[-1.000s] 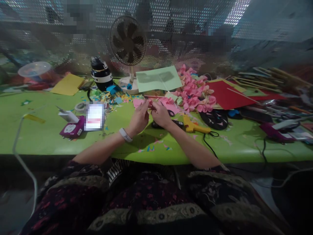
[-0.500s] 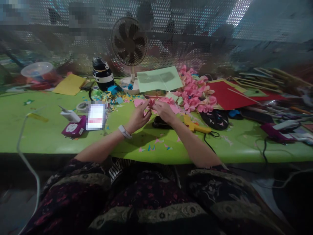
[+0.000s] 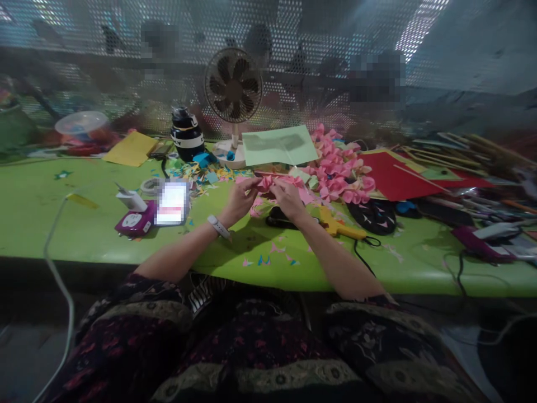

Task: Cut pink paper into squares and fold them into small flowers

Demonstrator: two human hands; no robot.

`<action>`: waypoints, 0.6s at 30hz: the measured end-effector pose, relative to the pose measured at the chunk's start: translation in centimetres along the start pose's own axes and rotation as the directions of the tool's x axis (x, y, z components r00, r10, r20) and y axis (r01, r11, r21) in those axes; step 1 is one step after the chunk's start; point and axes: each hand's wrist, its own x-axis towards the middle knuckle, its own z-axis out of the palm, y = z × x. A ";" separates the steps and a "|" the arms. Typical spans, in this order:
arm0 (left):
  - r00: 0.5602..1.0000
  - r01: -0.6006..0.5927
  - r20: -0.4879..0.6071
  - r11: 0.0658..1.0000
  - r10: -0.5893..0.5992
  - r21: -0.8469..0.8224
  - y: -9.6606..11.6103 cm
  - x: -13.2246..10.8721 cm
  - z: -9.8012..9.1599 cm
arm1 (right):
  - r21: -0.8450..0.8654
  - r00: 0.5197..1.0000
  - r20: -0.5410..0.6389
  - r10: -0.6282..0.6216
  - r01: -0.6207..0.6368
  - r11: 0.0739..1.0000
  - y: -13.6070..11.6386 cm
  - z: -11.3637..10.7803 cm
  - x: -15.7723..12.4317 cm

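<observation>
Between my two hands is a pink paper flower, pinched at its edges just above the table. My left hand closes its fingertips on the flower's left side; a white band circles that wrist. From the right, my right hand grips the other side with thumb and fingers. Beneath my right hand lies a dark, long object, partly hidden. A yellow glue gun rests to its right. Behind my hands, more pink paper pieces spread toward a heap of pink paper flowers.
A pale green sheet lies before the fan. Left are a dark jar-shaped bottle, paper scraps, a lit phone and a purple box. Right are a black round pad, red paper, sticks and cables.
The view has shifted, so the scene sits lower and slightly right. My fingers have moved on the pink flower, and more of it shows between them.
</observation>
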 end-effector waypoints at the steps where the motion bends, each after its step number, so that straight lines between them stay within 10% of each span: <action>1: 1.000 0.017 -0.005 0.999 -0.018 -0.030 -0.2 0.1 0.0 | 0.024 1.000 -0.024 0.016 -0.016 1.000 0.0 0.0 0.0; 18: 0.997 0.073 -0.016 0.991 -0.075 -0.117 -0.9 0.6 -0.4 | 0.172 0.997 -0.047 -0.057 0.064 0.983 0.1 0.4 -0.2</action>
